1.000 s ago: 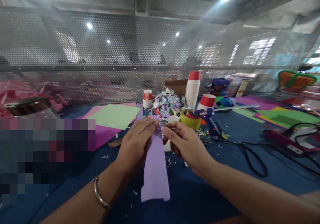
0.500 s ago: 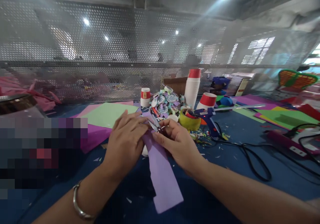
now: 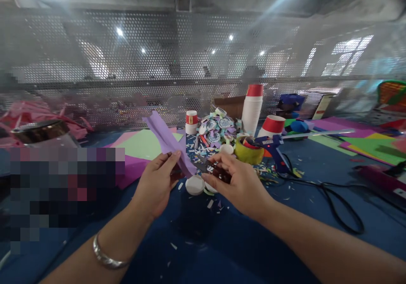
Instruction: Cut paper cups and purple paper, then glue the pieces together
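Note:
A strip of purple paper (image 3: 169, 139) slants up and to the left, pinched between the thumb and fingers of my left hand (image 3: 160, 180). My right hand (image 3: 236, 182) is closed round dark-handled scissors (image 3: 202, 164), whose blades point toward the paper's lower end. The blades are dim and partly blurred. White round discs (image 3: 195, 185) lie on the blue table just below the hands. Behind them is a heap of small paper pieces with printed round faces (image 3: 214, 136).
Stacked white cups (image 3: 252, 110), a yellow tape roll (image 3: 249, 150) and a blue glue gun (image 3: 273, 150) with a black cable stand right of the heap. Coloured sheets (image 3: 139, 144) lie at the left, others at the right. A lidded jar (image 3: 42, 132) is far left.
The purple strip has swung from hanging toward me to pointing up and left. My left hand has turned and grips it by its lower part, and the scissors have come away from it.

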Available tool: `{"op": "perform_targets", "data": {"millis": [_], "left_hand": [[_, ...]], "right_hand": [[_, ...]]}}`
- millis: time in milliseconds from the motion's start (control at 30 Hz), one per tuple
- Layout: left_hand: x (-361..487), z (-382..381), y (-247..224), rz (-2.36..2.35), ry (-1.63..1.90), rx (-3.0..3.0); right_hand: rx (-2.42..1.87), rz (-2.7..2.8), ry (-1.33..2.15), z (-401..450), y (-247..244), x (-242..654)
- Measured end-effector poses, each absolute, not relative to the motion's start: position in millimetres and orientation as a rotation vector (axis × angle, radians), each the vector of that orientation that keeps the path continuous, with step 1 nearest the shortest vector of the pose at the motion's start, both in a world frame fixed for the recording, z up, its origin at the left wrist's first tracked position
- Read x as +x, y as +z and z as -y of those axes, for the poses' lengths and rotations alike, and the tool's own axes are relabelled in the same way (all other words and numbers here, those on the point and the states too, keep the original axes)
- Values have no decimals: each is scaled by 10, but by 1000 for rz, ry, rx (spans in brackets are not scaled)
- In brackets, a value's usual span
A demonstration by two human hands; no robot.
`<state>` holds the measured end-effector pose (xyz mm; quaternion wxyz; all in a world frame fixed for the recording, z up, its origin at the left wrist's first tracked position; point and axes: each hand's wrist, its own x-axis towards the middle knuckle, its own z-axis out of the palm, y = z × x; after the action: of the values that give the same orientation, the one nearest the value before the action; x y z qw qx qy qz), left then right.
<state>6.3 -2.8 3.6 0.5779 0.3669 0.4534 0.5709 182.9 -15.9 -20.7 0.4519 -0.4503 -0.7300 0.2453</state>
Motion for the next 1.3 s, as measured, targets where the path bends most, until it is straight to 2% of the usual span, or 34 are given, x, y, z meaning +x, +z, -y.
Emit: {"op": "perform_targets", "data": {"millis": [833, 1300], "left_hand": [[26, 27, 74, -1117, 1470, 711], [28, 8, 34, -1096, 1424, 707]], "right_hand": [[-1194, 1948, 509, 153, -212, 1849], [-1213, 1959, 532, 135, -218, 1852]]}}
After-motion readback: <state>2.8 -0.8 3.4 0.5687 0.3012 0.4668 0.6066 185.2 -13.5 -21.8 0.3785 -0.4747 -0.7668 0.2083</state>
